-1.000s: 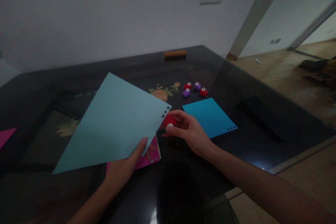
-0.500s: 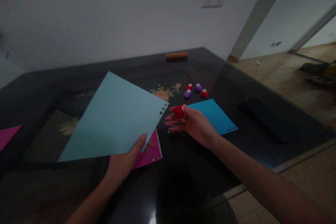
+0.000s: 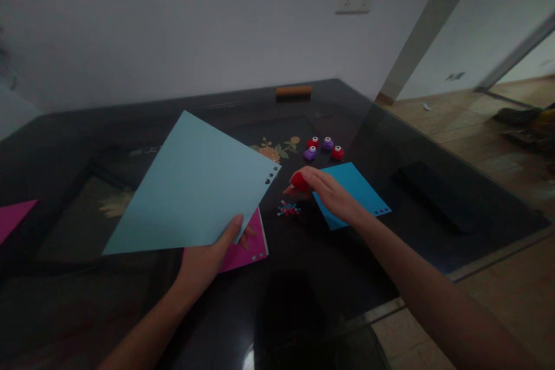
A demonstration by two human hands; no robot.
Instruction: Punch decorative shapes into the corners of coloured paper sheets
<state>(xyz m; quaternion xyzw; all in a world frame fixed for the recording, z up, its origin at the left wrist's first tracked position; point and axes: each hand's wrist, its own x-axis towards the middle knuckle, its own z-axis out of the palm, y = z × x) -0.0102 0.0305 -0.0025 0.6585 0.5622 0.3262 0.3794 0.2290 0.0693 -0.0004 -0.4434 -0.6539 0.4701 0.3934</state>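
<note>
Left hand (image 3: 203, 269) fingers pinch light blue sheet (image 3: 195, 185) corner; right hand (image 3: 329, 193) grips red punch (image 3: 298, 181). Keep sheet flat, punch square to edge, clear of confetti (image 3: 288, 208).

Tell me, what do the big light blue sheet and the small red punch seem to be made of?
The light blue sheet looks like matte craft paper: thin, flat, with small shapes punched near one corner. The red punch in the right hand looks like smooth moulded plastic, though the dim light leaves that uncertain.

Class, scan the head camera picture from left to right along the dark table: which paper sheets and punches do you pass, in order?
Magenta sheet at the edge → light blue sheet held by the left hand → red punch in the right hand → darker blue sheet.
</note>
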